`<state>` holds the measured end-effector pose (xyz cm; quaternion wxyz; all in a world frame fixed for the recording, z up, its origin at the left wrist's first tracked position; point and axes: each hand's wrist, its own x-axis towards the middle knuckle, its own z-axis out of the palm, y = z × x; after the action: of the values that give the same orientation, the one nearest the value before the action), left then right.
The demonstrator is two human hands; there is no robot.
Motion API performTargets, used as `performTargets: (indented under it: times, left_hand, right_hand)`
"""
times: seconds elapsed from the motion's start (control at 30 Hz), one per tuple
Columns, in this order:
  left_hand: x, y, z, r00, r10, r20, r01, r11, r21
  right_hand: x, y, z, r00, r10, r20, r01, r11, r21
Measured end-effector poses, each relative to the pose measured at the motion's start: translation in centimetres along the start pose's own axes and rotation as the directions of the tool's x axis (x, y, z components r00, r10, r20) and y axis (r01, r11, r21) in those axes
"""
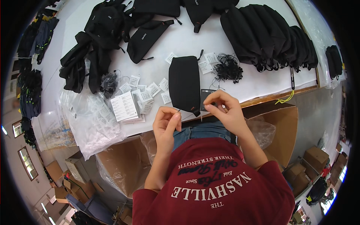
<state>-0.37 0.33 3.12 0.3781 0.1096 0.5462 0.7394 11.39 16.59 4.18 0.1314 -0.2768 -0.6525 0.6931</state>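
A black fabric pouch [184, 80] lies upright in front of me, its short end loop toward my body. At its lower left corner, my left hand [167, 123] is closed in a pinch; whatever is between the fingertips is too small to name. To the right of the pouch, my right hand [226, 111] is closed with thumb and forefinger at the edge of a small black tag [206, 95]. A tangle of black cords [227, 68] lies beyond that hand. Left of the pouch are a stack of printed white cards [125, 107] and scattered white labels [153, 89].
Black pouches [149, 40] are piled at the back left, and a row of them [262, 35] stands at the back right. A clear plastic bag [90, 120] hangs over the near left edge. Cutting snips with yellow cord [292, 80] lie by the right edge; cardboard boxes [279, 127] stand below.
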Motion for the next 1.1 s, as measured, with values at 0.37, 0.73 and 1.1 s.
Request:
performTargets:
  times: [0.37, 0.73, 1.1]
  left_hand:
    - [-0.2, 0.4, 2.2, 0.992, 0.010, 0.126, -0.048, 0.952, 0.302]
    - [-0.4, 0.4, 3.6, 0.969, 0.133, 0.209, -0.222, 0.842, 0.492]
    - [-0.4, 0.2, 3.3, 0.956, 0.185, 0.226, -0.284, 0.765, 0.577]
  right_hand:
    - [-0.5, 0.3, -0.2, 0.989, 0.078, 0.128, -0.127, 0.891, 0.436]
    - [-1.2, 0.8, 1.1, 0.998, -0.021, 0.066, -0.013, 0.877, 0.480]
    - [-1.4, 0.8, 1.8, 0.997, 0.072, 0.039, -0.082, 0.835, 0.545]
